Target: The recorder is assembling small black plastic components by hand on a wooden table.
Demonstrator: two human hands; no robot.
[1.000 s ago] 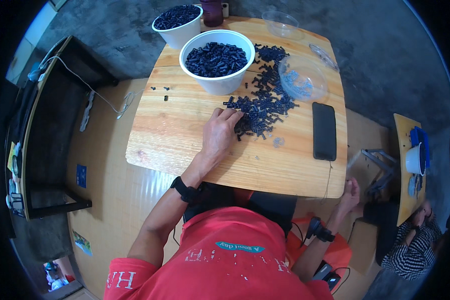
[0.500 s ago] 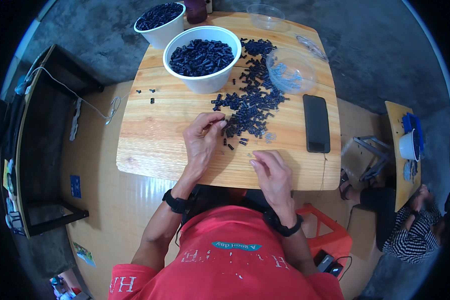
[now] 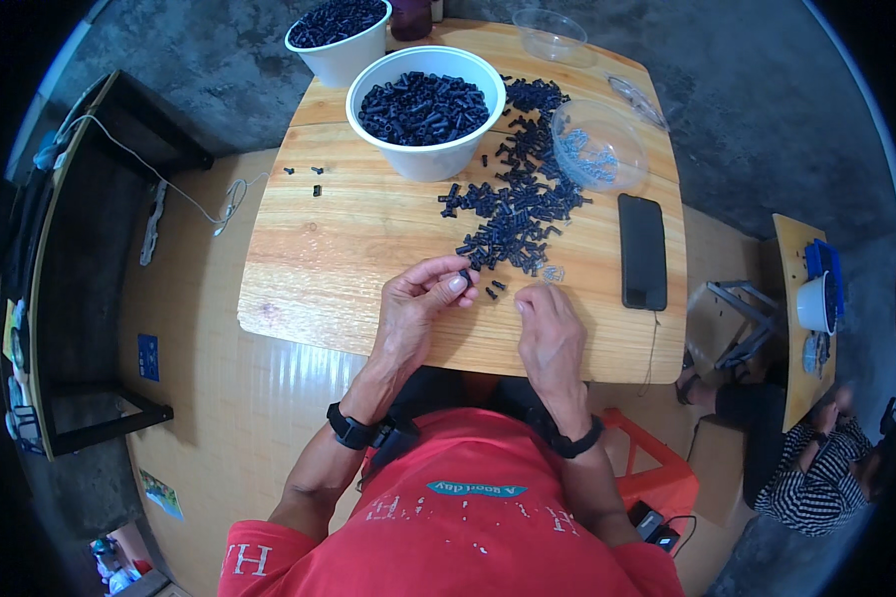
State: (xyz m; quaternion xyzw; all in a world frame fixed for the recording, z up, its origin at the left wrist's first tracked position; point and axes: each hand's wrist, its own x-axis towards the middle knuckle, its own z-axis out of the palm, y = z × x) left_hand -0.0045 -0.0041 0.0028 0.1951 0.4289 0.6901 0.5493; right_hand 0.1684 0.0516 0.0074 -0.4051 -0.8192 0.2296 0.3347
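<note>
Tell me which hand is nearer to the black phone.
Right. The right hand is to the left of the phone, a little closer to the person's body; the left hand is farther left, holding a small black piece.

Purple container [image 3: 411, 20], cropped by the upper edge; right hand [image 3: 552, 333], any grasped item too small to discern.

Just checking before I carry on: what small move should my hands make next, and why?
Probably bring your right hand over to the small black piece in your left hand: the left pinches it at the fingertips, and the right is close by but apart. Whether the right holds anything is hidden.
</note>
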